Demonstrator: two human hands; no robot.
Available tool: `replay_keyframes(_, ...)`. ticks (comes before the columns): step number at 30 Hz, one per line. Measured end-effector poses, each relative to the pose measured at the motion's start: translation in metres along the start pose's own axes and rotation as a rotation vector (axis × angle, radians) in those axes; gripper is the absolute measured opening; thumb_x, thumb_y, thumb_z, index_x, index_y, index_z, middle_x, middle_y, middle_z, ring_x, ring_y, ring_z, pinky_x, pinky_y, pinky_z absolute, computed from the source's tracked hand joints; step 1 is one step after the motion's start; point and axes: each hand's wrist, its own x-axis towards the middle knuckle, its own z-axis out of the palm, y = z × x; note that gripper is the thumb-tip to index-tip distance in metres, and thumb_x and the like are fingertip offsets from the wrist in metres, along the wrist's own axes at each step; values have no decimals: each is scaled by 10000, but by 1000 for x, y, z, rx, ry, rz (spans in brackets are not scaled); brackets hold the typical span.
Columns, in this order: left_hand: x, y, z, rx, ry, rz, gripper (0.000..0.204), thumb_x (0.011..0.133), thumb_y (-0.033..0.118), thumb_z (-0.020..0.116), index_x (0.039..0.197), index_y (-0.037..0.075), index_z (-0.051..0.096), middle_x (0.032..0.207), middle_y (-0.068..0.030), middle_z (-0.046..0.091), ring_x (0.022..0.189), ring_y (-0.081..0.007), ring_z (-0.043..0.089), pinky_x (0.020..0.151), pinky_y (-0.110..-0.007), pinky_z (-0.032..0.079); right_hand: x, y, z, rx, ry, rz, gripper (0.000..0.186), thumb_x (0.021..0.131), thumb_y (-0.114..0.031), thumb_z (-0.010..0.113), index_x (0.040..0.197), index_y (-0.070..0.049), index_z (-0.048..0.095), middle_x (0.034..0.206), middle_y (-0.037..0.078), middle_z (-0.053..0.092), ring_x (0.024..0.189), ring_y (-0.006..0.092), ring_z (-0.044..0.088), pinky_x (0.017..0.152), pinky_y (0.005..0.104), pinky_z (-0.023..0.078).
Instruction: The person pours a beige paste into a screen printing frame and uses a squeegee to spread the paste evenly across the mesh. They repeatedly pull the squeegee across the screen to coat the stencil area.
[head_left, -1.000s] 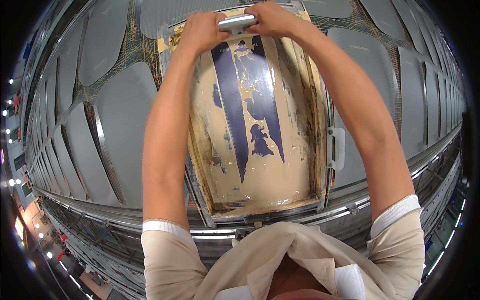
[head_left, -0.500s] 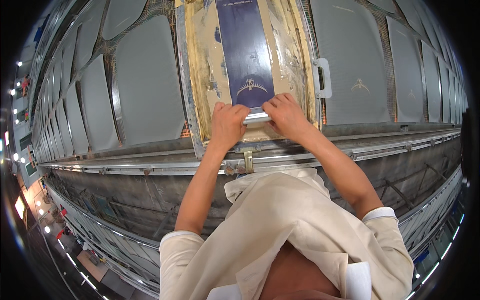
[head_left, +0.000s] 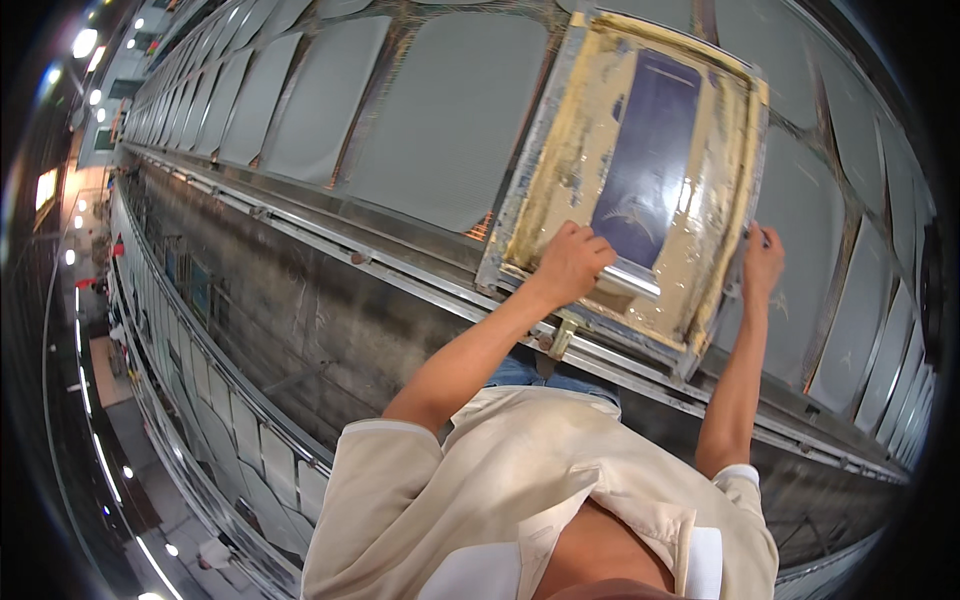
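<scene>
A screen-printing frame (head_left: 540,170) with yellowish taped borders lies tilted across the long table. Its middle shows a dark purple printing area (head_left: 652,140) with a pale curved emblem near the close end. My left hand (head_left: 574,264) is closed on the left end of a metal-edged squeegee (head_left: 632,281), which rests on the screen at that close end. At the frame's right side, my right hand (head_left: 763,264) has its fingers curled where the side handle sits; the handle is mostly hidden by the hand.
Grey flat panels (head_left: 450,110) lie in rows along the table on both sides of the frame. A metal rail (head_left: 400,272) runs along the table's near edge, with a bracket (head_left: 563,338) at the frame. Another row of panels (head_left: 240,410) stands behind me at lower left.
My right hand has left the squeegee and moved to the frame's right side. The left hand stays on the squeegee. The view has turned, so the frame appears tilted and further right.
</scene>
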Motion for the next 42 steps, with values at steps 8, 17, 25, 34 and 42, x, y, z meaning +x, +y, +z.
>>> replay_keyframes(8,-14,-34,-54,-60,117,-22,282,657,36,715,914,151,724,897,-12,717,866,-235,667,814,-396,442,-16,-84,-1,213,36,-59,375,966,-362,641,1067,-5,698,906,139,696,799,234,621,754,370,488)
replay_keyframes(17,-105,-210,-170,54,32,26,275,653,69,774,914,137,724,924,-10,726,869,-243,663,811,-395,432,-119,-226,175,424,23,-13,348,961,-336,620,981,7,673,851,158,692,759,275,623,738,393,490)
replay_keyframes(25,-179,-221,-172,112,-31,48,423,599,16,749,1001,141,701,1030,31,710,865,-206,610,837,-381,420,-126,-247,192,288,38,24,320,950,-330,623,974,-16,679,848,168,709,768,336,662,734,402,501)
replay_keyframes(34,-86,-287,-152,120,29,140,443,597,-5,730,1015,131,679,1044,22,697,871,-206,609,846,-386,413,-111,-233,209,141,-73,47,318,954,-343,603,988,-42,700,821,210,694,787,393,669,710,443,502)
replay_keyframes(42,151,-409,-133,207,137,174,298,685,72,733,971,155,707,1009,27,708,890,-201,633,853,-406,411,-40,-305,178,-101,-275,-119,337,927,-328,686,1145,-70,691,953,189,708,871,378,661,757,460,518)
